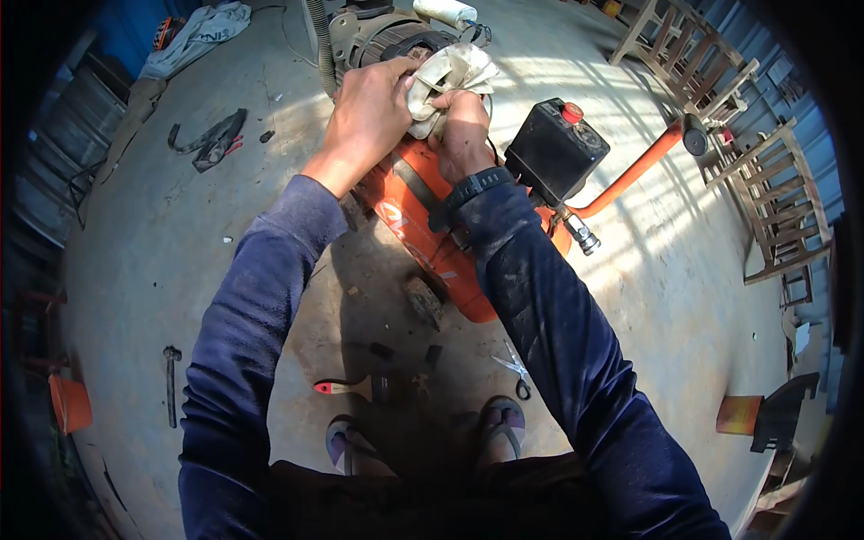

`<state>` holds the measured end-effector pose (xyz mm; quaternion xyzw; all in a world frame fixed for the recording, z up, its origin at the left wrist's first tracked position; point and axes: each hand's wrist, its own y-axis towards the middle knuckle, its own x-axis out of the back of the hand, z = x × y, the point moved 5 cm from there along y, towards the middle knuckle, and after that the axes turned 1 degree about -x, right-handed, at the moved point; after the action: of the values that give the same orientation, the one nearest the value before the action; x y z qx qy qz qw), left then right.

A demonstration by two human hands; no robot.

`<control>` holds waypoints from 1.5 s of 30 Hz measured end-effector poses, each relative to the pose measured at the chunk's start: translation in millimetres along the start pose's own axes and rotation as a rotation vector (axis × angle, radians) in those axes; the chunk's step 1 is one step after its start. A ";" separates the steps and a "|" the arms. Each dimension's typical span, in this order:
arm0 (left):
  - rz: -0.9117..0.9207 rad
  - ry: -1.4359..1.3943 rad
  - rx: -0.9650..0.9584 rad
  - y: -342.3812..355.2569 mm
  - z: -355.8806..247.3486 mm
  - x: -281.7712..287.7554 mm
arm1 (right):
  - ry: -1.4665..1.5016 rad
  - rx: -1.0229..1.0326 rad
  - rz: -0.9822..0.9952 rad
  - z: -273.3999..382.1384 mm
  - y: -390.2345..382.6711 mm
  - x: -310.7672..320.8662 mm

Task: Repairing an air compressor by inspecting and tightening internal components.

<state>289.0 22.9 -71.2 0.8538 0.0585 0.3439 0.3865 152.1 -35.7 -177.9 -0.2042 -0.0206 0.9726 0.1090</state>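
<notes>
A crumpled whitish cloth is bunched between my two hands, over the far end of an orange air compressor tank. My left hand grips the cloth from its left side, fingertips partly hidden near the dark motor and pump part. From the right, my right hand pinches the cloth's lower edge with thumb and fingers. Just right of that hand stands the compressor's black switch box with a red knob. An orange handle with a black grip reaches out to the right.
On the floor near my feet lie a paintbrush and scissors. A hammer lies at the left, beside an orange container. Dark straps lie farther back. Wooden frames lean along the right wall.
</notes>
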 end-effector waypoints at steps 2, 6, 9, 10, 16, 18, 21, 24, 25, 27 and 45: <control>0.031 0.009 0.030 0.0 0.2 -1.0 | -0.036 0.009 0.062 -3.4 5.1 -1.5; 0.028 0.020 0.056 -1.1 -3.0 -1.0 | -0.322 0.191 -0.042 -8.1 11.1 2.8; 0.017 0.042 0.071 -0.3 -5.1 -0.1 | -0.237 0.245 -0.041 -15.9 18.2 -1.2; 0.016 0.042 0.065 0.0 -6.1 0.1 | -0.214 0.258 -0.040 -17.6 21.9 -2.6; 0.006 0.067 0.012 -9.4 -14.6 -3.2 | -0.219 0.335 -0.102 -33.8 34.1 2.8; 0.001 0.072 -0.009 -16.1 -16.6 -4.0 | -0.162 0.541 -0.145 -35.0 26.9 10.2; 0.057 -0.053 0.049 -23.4 -8.9 1.3 | -0.021 0.514 -0.208 -45.4 24.6 20.4; -0.082 -0.043 0.028 -28.1 -0.7 7.1 | -0.057 0.456 -0.231 -42.6 25.5 17.9; -0.185 -0.061 -0.030 -31.6 0.0 7.7 | -0.161 0.449 -0.221 -38.0 25.1 13.5; -0.232 0.070 0.038 -45.5 7.6 -12.1 | -0.264 0.441 -0.212 -28.6 20.7 7.9; -0.600 0.300 0.094 -58.9 44.2 -68.1 | -0.205 -0.016 -0.250 -13.6 -6.1 2.7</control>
<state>275.1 11.6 -169.9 0.7552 0.3793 0.3337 0.4177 156.4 -29.2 -190.9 -0.1005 -0.0643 0.9671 0.2248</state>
